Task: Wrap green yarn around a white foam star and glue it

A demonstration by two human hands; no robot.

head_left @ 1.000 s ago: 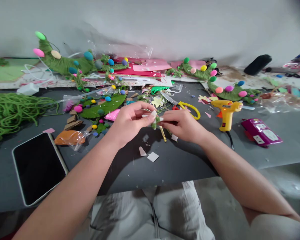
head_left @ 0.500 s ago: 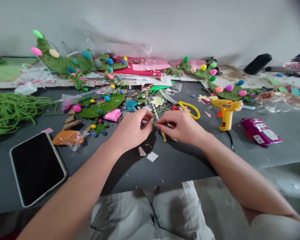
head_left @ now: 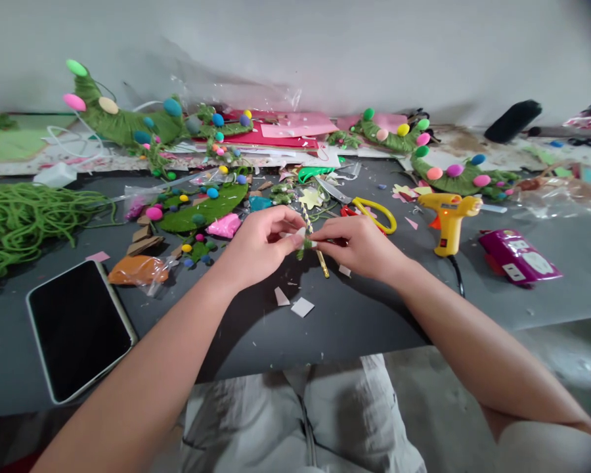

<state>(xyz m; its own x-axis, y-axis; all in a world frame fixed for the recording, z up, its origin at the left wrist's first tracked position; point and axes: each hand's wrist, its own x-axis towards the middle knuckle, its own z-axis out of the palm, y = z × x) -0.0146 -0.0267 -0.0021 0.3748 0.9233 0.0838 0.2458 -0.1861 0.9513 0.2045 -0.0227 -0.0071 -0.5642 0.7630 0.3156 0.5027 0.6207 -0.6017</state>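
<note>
Thumb and fingers of my left hand (head_left: 262, 248) pinch a small piece with green yarn and white on it (head_left: 301, 247). My right hand (head_left: 363, 247) is closed on the same piece from the right, fingertips nearly meeting the left ones. Just behind and under the fingertips lies a striped pencil (head_left: 323, 264). Beyond the hands are a pale yellow paper flower (head_left: 310, 198) and scissors with yellow handles (head_left: 375, 215). Paper scraps (head_left: 302, 307) lie in front of the hands. Details of the held piece are partly hidden by fingers.
A yellow glue gun (head_left: 449, 220) stands right of the hands, beside a purple packet (head_left: 519, 257). At left are a tablet (head_left: 80, 330), green yarn (head_left: 34, 220) and an orange bag (head_left: 138, 270). Green wrapped shapes with coloured balls (head_left: 128, 125) line the back.
Both hands have shifted slightly, and more of the green and white piece now shows between the fingertips. The view has moved a little.
</note>
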